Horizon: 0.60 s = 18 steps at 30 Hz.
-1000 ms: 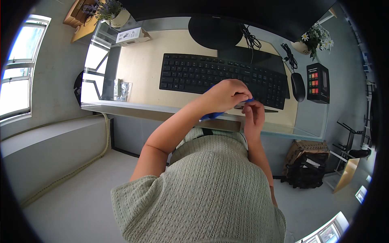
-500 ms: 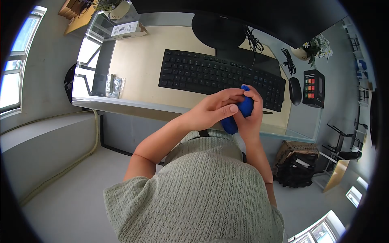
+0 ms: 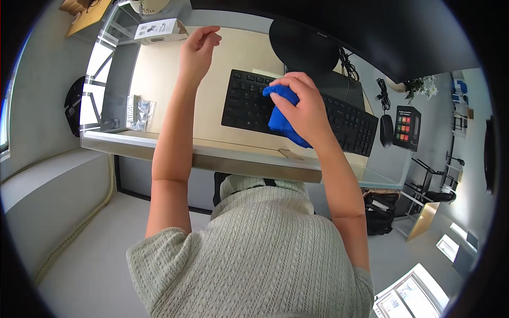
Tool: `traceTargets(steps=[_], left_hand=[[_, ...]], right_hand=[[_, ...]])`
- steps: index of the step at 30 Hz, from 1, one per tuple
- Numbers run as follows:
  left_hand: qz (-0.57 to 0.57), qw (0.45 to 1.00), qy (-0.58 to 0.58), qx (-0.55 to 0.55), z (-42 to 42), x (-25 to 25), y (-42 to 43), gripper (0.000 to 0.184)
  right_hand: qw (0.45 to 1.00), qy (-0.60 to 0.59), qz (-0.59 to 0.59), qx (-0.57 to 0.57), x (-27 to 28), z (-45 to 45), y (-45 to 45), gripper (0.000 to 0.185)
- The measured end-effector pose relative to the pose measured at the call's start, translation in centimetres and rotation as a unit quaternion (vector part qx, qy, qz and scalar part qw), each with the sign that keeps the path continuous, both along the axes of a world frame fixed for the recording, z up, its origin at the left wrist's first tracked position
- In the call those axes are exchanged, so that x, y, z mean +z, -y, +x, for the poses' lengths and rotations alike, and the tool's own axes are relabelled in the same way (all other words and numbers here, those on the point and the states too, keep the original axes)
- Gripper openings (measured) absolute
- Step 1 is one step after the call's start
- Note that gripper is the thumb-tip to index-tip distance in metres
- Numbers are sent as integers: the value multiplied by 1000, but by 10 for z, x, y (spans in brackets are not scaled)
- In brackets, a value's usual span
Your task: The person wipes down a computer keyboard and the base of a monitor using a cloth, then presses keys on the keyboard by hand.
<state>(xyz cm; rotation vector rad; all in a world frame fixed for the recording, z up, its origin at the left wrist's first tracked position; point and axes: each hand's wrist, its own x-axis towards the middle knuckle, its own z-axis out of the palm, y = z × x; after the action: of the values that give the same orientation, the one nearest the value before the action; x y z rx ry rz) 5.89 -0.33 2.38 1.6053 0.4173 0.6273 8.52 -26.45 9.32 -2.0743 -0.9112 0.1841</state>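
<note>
My right hand (image 3: 305,108) grips a bunched blue cloth (image 3: 283,121) over the black keyboard (image 3: 245,106). Part of the cloth pokes out past the fingertips, and the rest hangs below the palm. Whether the cloth touches the keys, I cannot tell. Farther left, my left hand (image 3: 198,53) is raised over the light desktop, its fingers loosely bent and apart with nothing visible in them. Beyond that hand is a white box (image 3: 159,31).
A monitor stand (image 3: 297,47) rises behind the keyboard. To the right are a mouse (image 3: 387,131), a coiled cable (image 3: 384,95) and a black box (image 3: 406,127). A small clear packet (image 3: 142,114) lies near the desk's left edge. A glass rim (image 3: 212,151) runs along the front.
My hands were together around the cloth and have parted. The left has let go and moved up and left; the right has carried the cloth forward over the keyboard. The view has shifted slightly.
</note>
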Motion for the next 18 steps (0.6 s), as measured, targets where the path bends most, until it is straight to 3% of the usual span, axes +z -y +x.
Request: traceTargets(steps=[1, 3, 4, 7, 12, 18], left_hand=[[-6, 1000, 0, 4, -2, -5, -2, 23], [4, 987, -142, -77, -16, -3, -2, 22], [2, 987, -144, -76, -20, 0, -4, 22], [-23, 942, -280, -182, -30, 22, -9, 22], [-39, 917, -308, -249, -32, 24, -2, 19], [4, 914, -315, -254, -33, 25, 3, 17]], right_hand=[[1000, 0, -6, 4, -2, 5, -13, 21], [998, -41, -43, -14, -4, 12, -39, 18], [998, -42, -44, -12, -6, 15, -50, 18], [996, 9, -88, -19, -14, 22, -72, 20], [986, 50, -152, 36, -27, 32, -88, 18], [973, 154, -128, 112, -31, 44, -80, 19]])
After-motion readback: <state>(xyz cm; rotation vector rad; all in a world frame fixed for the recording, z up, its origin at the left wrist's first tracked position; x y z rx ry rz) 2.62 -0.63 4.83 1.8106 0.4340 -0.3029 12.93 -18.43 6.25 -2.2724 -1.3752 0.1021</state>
